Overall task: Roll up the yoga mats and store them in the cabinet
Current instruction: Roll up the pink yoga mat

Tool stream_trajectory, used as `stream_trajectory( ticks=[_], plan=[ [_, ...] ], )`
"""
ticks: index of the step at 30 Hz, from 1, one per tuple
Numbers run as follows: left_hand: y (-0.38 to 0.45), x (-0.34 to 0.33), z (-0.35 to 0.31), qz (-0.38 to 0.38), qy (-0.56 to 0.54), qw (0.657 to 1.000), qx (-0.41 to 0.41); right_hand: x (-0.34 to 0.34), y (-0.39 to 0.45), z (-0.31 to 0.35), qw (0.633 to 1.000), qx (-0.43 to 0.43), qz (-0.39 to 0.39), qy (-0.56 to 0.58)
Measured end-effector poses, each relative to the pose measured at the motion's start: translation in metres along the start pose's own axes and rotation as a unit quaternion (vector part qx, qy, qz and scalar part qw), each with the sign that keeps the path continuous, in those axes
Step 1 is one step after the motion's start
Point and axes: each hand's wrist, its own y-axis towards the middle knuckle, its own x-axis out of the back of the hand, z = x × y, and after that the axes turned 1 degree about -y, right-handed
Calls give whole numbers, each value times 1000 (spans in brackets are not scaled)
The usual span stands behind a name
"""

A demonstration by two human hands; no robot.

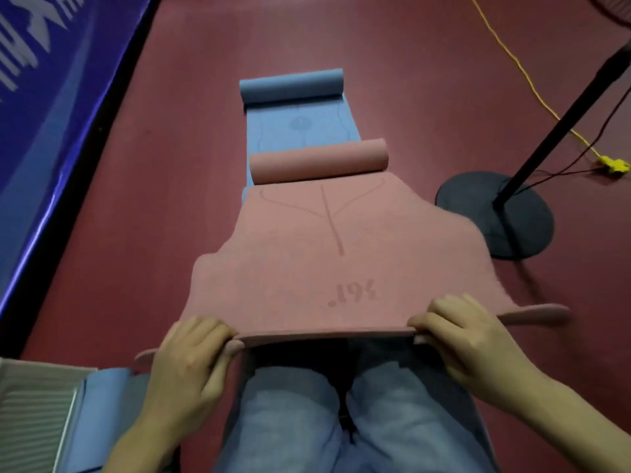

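Note:
A pink yoga mat (307, 254) stretches away from me over a blue yoga mat (300, 126) on the red floor. The pink mat's far end is curled into a roll (319, 162); the blue mat's far end is curled too (292, 85). My left hand (191, 356) grips the pink mat's near edge on the left, lifted off the floor above my knees. My right hand (457, 332) grips the same edge on the right. The near end of the blue mat shows at the lower left (102, 404).
A black stand with a round base (495, 216) sits on the floor to the right, with a yellow cable (532, 87) and plug behind it. A blue banner wall (51, 114) runs along the left. A grey ribbed object (30, 414) lies at the lower left.

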Motion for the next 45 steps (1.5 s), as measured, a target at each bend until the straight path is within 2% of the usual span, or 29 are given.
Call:
stream_trajectory(
  ticks=[2, 4, 5, 6, 9, 11, 16, 19, 20, 26, 32, 34, 37, 38, 39, 42, 45],
  plan=[
    [-15, -6, -7, 26, -40, 999, 23, -3, -12, -3, 993, -39, 66, 95],
    [-27, -25, -9, 56, -104, 991, 55, -12, -18, -10, 949, -143, 123, 252],
    [-30, -36, -6, 58, -129, 988, 67, -17, -18, -13, 930, -184, 126, 292],
    [-30, -46, -2, 53, -145, 984, 83, -21, -15, -16, 925, -201, 118, 299],
    [-14, -62, 10, 55, -155, 968, 189, -27, 1, -20, 939, -194, 91, 270],
    [-7, -65, 13, 52, -161, 964, 203, -28, 4, -23, 955, -151, 75, 242],
    [-17, -65, 1, -84, -153, 982, 69, -31, -20, -21, 968, -91, 57, 228],
    [-27, -75, -3, -105, -80, 990, -50, -28, -26, -15, 977, -69, 66, 189],
    [-28, -76, -3, -102, -71, 990, -65, -26, -26, -15, 981, -68, 73, 169],
    [-42, -74, 1, -109, -200, 974, -2, -21, -23, -4, 996, -64, 65, 5],
    [-49, -65, -8, -97, -227, 969, -4, -27, -25, 3, 995, -69, 52, -50],
    [-48, -64, -16, -106, -240, 964, 41, -30, -26, 4, 994, -71, 58, -60],
    [-38, -59, -23, -87, -284, 933, 202, -32, -27, 3, 993, -85, 59, -49],
    [-36, -57, -24, -79, -272, 933, 221, -33, -28, 2, 993, -90, 58, -40],
    [-34, -54, -24, -72, -236, 949, 197, -33, -28, 2, 993, -93, 58, -34],
    [-32, -51, -27, -40, -80, 995, 49, -34, -29, 3, 993, -95, 59, -36],
    [-35, -49, -26, -29, 28, 999, 21, -34, -26, 5, 993, -104, 52, -35]
  ],
)
